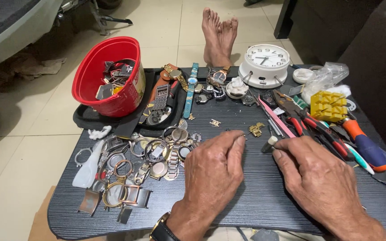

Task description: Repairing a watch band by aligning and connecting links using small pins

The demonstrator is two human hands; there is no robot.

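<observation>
Small pale-tipped tool (269,144) sits upright-ish on the dark tray table (255,201), btwn my hands, tilted toward the top right. R hand (322,178) pinches it, fingers together. L hand (213,172) is just left, fingertips pressed down on smth tiny, can't tell what. Watch-case pile (135,165) lies further left.

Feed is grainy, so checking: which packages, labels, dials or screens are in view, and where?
Red tub: far left, round, pale printed label on its side.
Alarm clock: far centre, round white dial, dark numerals.
Calculator watch: beside tub, dark, small keypad.
Clear plastic bag: far right, crumpled.
</observation>
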